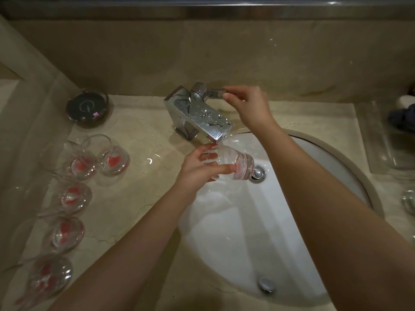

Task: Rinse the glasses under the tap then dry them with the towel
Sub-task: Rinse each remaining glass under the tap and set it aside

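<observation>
One glass (231, 163) lies tilted on its side under the tap (197, 113) spout, above the white basin (303, 221), gripped by the left hand (197, 167). The right hand (247, 104) pinches the tap lever (215, 92). Five more glasses (74, 196) stand on the counter (134, 198), left of the basin.

Left hand (197, 169) holds a glass (233, 162) under the tap (202, 115); right hand (247, 104) pinches its lever (213, 92).

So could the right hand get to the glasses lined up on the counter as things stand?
Probably not easily. The right hand is pinching the tap lever, and the glasses stand left of the sink, beyond the left hand and its held glass.
</observation>
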Available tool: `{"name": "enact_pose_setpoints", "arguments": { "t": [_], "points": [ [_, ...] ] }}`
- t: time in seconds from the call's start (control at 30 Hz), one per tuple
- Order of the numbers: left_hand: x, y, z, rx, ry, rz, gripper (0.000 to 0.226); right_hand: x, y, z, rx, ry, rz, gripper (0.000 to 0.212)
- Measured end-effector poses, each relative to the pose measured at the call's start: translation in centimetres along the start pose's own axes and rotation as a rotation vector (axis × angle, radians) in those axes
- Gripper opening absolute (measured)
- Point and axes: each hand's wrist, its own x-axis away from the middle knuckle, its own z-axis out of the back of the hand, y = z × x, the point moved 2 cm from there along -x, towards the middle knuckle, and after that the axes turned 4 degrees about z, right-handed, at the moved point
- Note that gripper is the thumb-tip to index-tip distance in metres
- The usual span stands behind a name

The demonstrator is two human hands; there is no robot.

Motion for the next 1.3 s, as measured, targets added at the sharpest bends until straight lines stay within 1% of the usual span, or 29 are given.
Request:
{"name": "enact_pose_setpoints", "arguments": {
  "t": [0.07, 0.13, 0.17, 0.23, 0.3, 0.37, 0.43, 0.53, 0.57, 0.6, 0.67, 0.7, 0.77, 0.83, 0.9, 0.93, 0.97, 1.0, 1.03, 1.07, 1.1, 1.17, 1.2, 1.27, 1.3],
  "points": [
    [-0.2, 0.0, 0.0, 0.014, -0.006, -0.002, 0.063, 1.1, 1.0, 0.1, -0.113, 0.017, -0.072, 0.032],
    [-0.2, 0.0, -0.1, 0.035, -0.015, -0.007, 0.071, 3.2, 2.3, 0.4, -0.22, 0.046, -0.184, 0.029],
    [-0.3, -0.1, 0.0, 0.049, -0.013, -0.009, 0.074, 4.4, 2.9, 0.5, -0.262, 0.035, -0.257, 0.028],
    [-0.5, -0.2, 0.1, 0.078, -0.011, -0.012, 0.076, 6.8, 4.2, 0.5, -0.315, -0.057, -0.457, 0.038],
    [-0.7, -0.3, 0.2, 0.1, -0.024, -0.019, 0.078, 8.7, 5.2, 0.2, -0.418, -0.215, -0.676, 0.053],
    [-0.8, -0.4, 0.2, 0.103, -0.046, -0.031, 0.084, 9.8, 5.6, -0.3, -0.577, -0.341, -0.801, 0.059],
    [-0.9, -0.4, 0.1, 0.103, -0.047, -0.026, 0.086, 10.2, 5.9, -0.5, -0.626, -0.381, -0.803, 0.054],
    [-1.0, -0.3, 0.0, 0.027, 0.011, -0.064, 0.078, 10.3, 6.1, -0.4, -0.611, -0.329, -0.747, 0.043],
    [-1.2, -0.4, 0.2, -0.021, 0.02, -0.099, 0.071, 10.3, 6.2, -0.3, -0.588, -0.307, -0.717, 0.04],
    [-1.3, -0.4, 0.2, -0.056, 0.014, -0.123, 0.055, 10.4, 6.3, -0.1, -0.566, -0.296, -0.684, 0.038],
    [-1.0, 0.0, -0.1, -0.078, -0.062, -0.108, 0.015, 10.4, 6.3, 0.1, -0.563, -0.296, -0.616, 0.033],
    [-1.0, 0.0, -0.3, -0.086, -0.119, -0.074, 0.005, 10.4, 6.2, 0.1, -0.582, -0.301, -0.583, 0.029],
    [-1.0, 0.3, -0.7, -0.099, -0.208, -0.004, 0.008, 10.1, 6.2, 0.3, -0.63, -0.314, -0.522, 0.024],
    [-1.2, 0.7, -1.0, -0.055, -0.29, 0.022, 0.009, 10.0, 6.4, 0.5, -0.673, -0.332, -0.469, 0.033],
    [-1.4, 1.1, -1.2, -0.025, -0.355, -0.014, 0.022, 10.0, 6.9, 0.7, -0.715, -0.339, -0.463, 0.04],
    [-1.5, 1.2, -1.3, -0.036, -0.37, -0.05, 0.028, 10.0, 7.0, 0.8, -0.732, -0.338, -0.488, 0.038],
    [-1.8, 1.1, -1.4, -0.056, -0.376, -0.081, 0.033, 10.0, 6.8, 0.8, -0.751, -0.353, -0.534, 0.036],
    [-2.0, 0.9, -1.5, -0.071, -0.378, -0.092, 0.037, 10.0, 6.7, 0.7, -0.749, -0.378, -0.59, 0.042],
    [-2.1, 0.7, -1.6, -0.081, -0.376, -0.088, 0.038, 9.9, 6.4, 0.7, -0.727, -0.409, -0.659, 0.053],
    [-2.2, 0.6, -1.7, -0.082, -0.363, -0.076, 0.033, 9.8, 6.5, 0.6, -0.679, -0.428, -0.704, 0.057],
    [-2.3, 0.4, -1.8, -0.078, -0.352, -0.074, 0.026, 9.7, 6.3, 0.7, -0.65, -0.437, -0.723, 0.053],
    [-2.5, 0.4, -1.7, -0.009, -0.34, -0.061, 0.017, 9.5, 6.4, 0.6, -0.621, -0.432, -0.668, 0.032],
    [-2.5, 0.4, -1.7, 0.062, -0.328, -0.034, 0.016, 9.4, 6.7, 0.6, -0.614, -0.43, -0.609, 0.027],
    [-2.8, 0.3, -1.4, 0.162, -0.315, 0.014, 0.017, 9.4, 7.1, 0.5, -0.615, -0.417, -0.527, 0.04],
    [-2.9, 0.2, -1.4, 0.162, -0.317, 0.018, 0.022, 9.4, 7.2, 0.5, -0.628, -0.407, -0.503, 0.047]
  ]
}}
